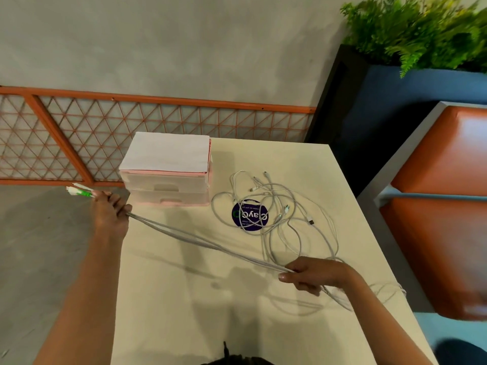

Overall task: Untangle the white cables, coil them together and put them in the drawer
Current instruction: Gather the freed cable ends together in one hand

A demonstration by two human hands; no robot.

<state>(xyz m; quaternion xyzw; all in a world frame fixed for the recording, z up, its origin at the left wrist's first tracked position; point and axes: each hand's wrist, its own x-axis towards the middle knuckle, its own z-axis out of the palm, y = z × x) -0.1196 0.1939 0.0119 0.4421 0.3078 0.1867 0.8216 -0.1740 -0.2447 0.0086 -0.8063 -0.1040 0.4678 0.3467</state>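
Several white cables stretch taut between my two hands above the cream table. My left hand, out past the table's left edge, grips their ends, and white and green plugs stick out above the fist. My right hand, over the table's right side, pinches the same cables between thumb and fingers. Behind it slack cable trails off to the right, blurred. A loose tangle of white cable lies on the table beyond my right hand. A small pink and clear drawer unit stands at the table's far left, both drawers closed.
A round dark blue sticker lies on the table under the tangle. An orange mesh railing runs behind the table. To the right stand an orange padded bench and a dark planter with green ferns.
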